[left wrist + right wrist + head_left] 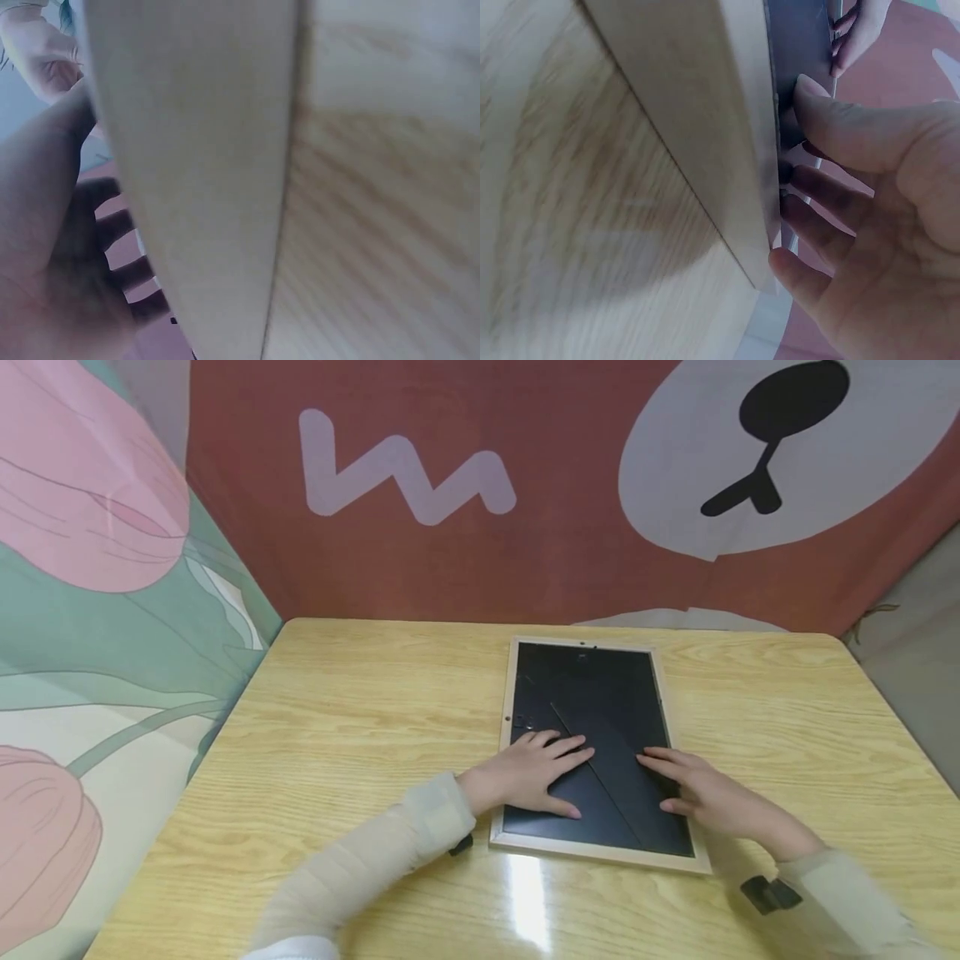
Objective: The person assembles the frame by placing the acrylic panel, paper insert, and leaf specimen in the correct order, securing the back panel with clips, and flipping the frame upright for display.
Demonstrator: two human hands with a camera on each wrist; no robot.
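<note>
Blk backing bd (603, 693) in wood frame (600, 852) touched by splayed L hand (534, 771), loose-fingered R hand (708, 793); even press. advised.

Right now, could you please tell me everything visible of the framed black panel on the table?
The framed black panel lies flat on the wood-grain table, long sides running front to back. It is rectangular, with a thin diagonal line and a pale, wood-looking border. Small dark spots mark the border's far and left sides. The left hand rests spread on the panel; the right hand appears to touch it near the right edge.
</note>
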